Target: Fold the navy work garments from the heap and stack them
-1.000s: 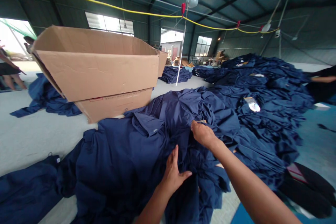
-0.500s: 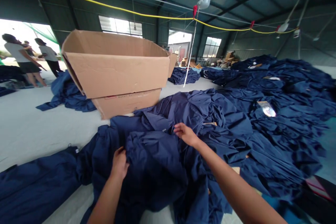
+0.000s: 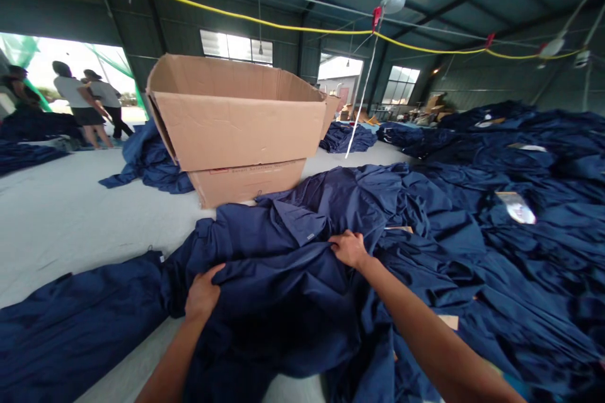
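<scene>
Far left of the frame: people (image 3: 85,104) stand by the bright doorway, well apart from the work. Loose dark blue clothing (image 3: 70,327) lies flat on the grey floor (image 3: 57,220) at lower left, likely a laid-out piece kept separate from the heap.

Lower centre-left: left hand (image 3: 202,293) is closed on a fold of the navy garment (image 3: 278,289), fingers curled over the cloth edge, thumb side up. The grip looks like a pinch to hold the near edge steady.

Centre: garment sits on top of the pile, in front of the person, bunched between both hands; a pocket flap or collar piece (image 3: 302,227) sticks up just above it.

Upper centre: open cardboard box (image 3: 236,129) stands on the floor just behind the garment, flaps up, within reach of the pile.

Centre-right: right hand (image 3: 348,248) presses down on the far edge of the same garment, fingers bent into the cloth, clamped on it as far as I can tell; the arm stretches across the heap.

Right: big pile of blue clothes (image 3: 496,245) fills the frame, with paper tags (image 3: 517,206) showing. Yellow line (image 3: 236,16) runs overhead.
</scene>
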